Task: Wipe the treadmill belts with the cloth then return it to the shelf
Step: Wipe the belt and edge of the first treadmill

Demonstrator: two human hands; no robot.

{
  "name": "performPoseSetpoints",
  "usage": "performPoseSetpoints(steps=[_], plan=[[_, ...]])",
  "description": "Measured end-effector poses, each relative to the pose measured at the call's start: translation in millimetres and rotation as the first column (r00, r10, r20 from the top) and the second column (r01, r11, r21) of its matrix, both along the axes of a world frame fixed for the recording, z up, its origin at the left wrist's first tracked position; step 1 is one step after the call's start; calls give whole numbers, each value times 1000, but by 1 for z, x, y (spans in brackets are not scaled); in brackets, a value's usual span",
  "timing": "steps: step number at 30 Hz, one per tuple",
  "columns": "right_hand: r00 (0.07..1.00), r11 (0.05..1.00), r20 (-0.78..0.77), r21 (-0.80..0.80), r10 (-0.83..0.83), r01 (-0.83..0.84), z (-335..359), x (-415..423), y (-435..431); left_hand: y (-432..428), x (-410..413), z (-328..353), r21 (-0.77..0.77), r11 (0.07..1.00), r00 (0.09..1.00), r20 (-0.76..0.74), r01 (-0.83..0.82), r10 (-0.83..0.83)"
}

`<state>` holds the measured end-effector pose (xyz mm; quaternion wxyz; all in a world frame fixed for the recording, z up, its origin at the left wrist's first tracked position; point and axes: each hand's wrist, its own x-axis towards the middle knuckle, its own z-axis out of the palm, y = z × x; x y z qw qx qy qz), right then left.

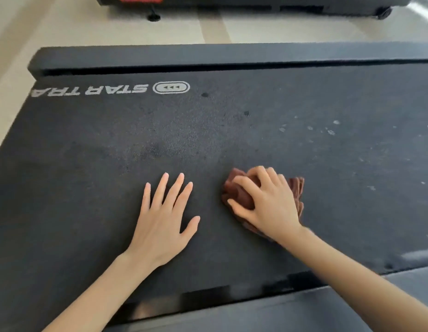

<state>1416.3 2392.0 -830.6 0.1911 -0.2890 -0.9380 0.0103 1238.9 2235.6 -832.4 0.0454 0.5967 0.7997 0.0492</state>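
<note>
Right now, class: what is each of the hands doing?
Left hand: open, flat on the treadmill belt, holding nothing.
Right hand: closed on the brown cloth.

The treadmill belt (208,140) looks like matt black rubber with a fine grainy texture, dulled by grey dust patches and pale specks (thickest toward the right). Its white logo print (112,88) lies flat and slightly worn. The far side rail (232,55) is smooth dark plastic with a soft sheen. The brown cloth (241,195) is soft, bunched fabric with ribbed folds. The floor (112,25) is pale, smooth and faintly glossy
</note>
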Motion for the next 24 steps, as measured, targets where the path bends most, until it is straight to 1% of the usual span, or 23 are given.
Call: performPoseSetpoints(steps=[2, 4, 7, 9, 11, 13, 14, 16, 18, 20, 24], plan=[[997, 997, -15, -2, 78, -78, -3, 44, -24, 8, 17, 2, -14, 999, 999, 4, -32, 32], [991, 991, -8, -6, 133, -133, -3, 68, -22, 17, 34, 4, -19, 1000, 1000, 13, -4, 4], [983, 983, -1, -32, 182, -182, 2, 56, 2, 28, 55, 4, -46, 997, 998, -1, 62, -62], [988, 987, -5, -34, 155, -155, 2, 35, 25, 33, 60, 4, -45, 998, 999, -1, 42, -42], [997, 997, 20, -25, 73, -73, 3, 10, 59, 34, 62, 4, -38, 999, 999, -8, 32, -32], [996, 999, 84, -31, -15, 18, 7, -17, 95, 33, 63, 5, -50, 998, 999, -29, 29, -30], [993, 999, 115, -34, -36, 41, 8, -27, 107, 32, 63, 5, -61, 998, 999, -37, 28, -30], [992, 998, 113, -37, -47, 51, 7, -30, 113, 33, 65, 8, -90, 996, 998, -48, 28, -33], [997, 998, 52, -34, -54, 55, 5, -8, 95, 33, 67, 10, -105, 994, 999, -41, 19, -23], [998, 998, -2, -28, -63, 63, 4, 34, 63, 35, 70, 10, -119, 993, 999, -34, 12, -16], [999, 999, -24, -20, -35, 34, -3, 117, 16, 42, 76, 8, -93, 996, 999, -37, -12, 9]])
